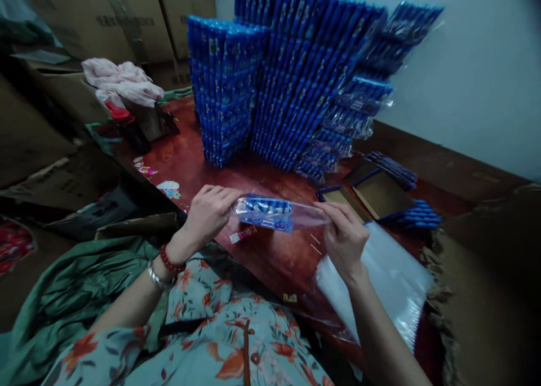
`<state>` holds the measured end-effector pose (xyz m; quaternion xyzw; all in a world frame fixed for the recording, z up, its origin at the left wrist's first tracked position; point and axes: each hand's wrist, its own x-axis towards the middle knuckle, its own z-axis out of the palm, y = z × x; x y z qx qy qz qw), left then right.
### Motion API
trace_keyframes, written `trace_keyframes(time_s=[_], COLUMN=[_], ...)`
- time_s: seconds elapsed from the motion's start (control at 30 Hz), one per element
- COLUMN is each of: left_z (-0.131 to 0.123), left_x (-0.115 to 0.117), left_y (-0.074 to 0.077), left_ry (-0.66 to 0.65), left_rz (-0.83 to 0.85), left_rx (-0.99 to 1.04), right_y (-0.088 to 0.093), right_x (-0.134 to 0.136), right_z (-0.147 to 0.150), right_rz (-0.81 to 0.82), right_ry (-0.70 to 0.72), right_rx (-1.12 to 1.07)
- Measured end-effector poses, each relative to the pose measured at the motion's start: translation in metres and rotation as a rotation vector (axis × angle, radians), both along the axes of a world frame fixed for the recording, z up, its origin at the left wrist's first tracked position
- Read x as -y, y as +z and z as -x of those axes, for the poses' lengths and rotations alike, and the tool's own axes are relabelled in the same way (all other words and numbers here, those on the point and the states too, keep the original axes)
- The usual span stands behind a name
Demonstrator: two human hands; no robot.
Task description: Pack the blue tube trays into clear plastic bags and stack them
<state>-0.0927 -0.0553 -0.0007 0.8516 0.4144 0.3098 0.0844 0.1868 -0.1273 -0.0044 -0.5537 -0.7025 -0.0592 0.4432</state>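
Between my hands a clear plastic bag [306,213] is stretched sideways over the red table. Inside its left part lies a blue box [267,212] showing a row of small blue-and-silver items. My left hand [211,212] is closed on the bag's left end, close to the box. At the other end my right hand [344,234] pinches the bag's loose plastic. A stack of clear plastic bags [384,279] lies on the table beneath and beside my right forearm.
Tall stacks of blue packs [296,76] stand against the wall. Open blue-edged cartons [376,191] sit at right. A red-lidded bottle [127,127] and pale pink cloth [122,81] are at left. Cardboard boxes [105,20] rise behind. Scattered stickers [169,189] lie near the table's edge.
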Motion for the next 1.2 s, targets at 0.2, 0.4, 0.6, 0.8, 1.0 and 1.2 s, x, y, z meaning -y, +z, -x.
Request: trace_keyframes(time_s=[0.2,0.4,0.6,0.8,1.0,1.2], left_z=[-0.032,-0.055,-0.068,-0.069,-0.059,-0.060], left_x=[-0.037,-0.050,-0.056,-0.059,-0.055,-0.053], left_y=[0.016,0.016,0.016,0.012,0.007,-0.003], left_ry=[-0.076,-0.137,-0.176,-0.183,-0.131,-0.204], left_rz=[0.468,0.780,0.740,0.540,0.402,0.421], left_rx=[0.909,1.417,1.431,1.276,1.063,1.042], right_y=[0.015,0.013,0.044,0.051,0.070,0.067], right_x=[-0.058,-0.100,-0.094,-0.108,-0.115,-0.108], right_z=[0.020,0.022,0.041,0.077,0.080,0.087], right_rz=[0.133,0.089,-0.416,-0.273,-0.191,-0.190], right_ry=[0.158,0.001,-0.164,0.141,0.215,0.220], right_rx=[-0.782,-0.950,0.006,0.667,0.868,0.882])
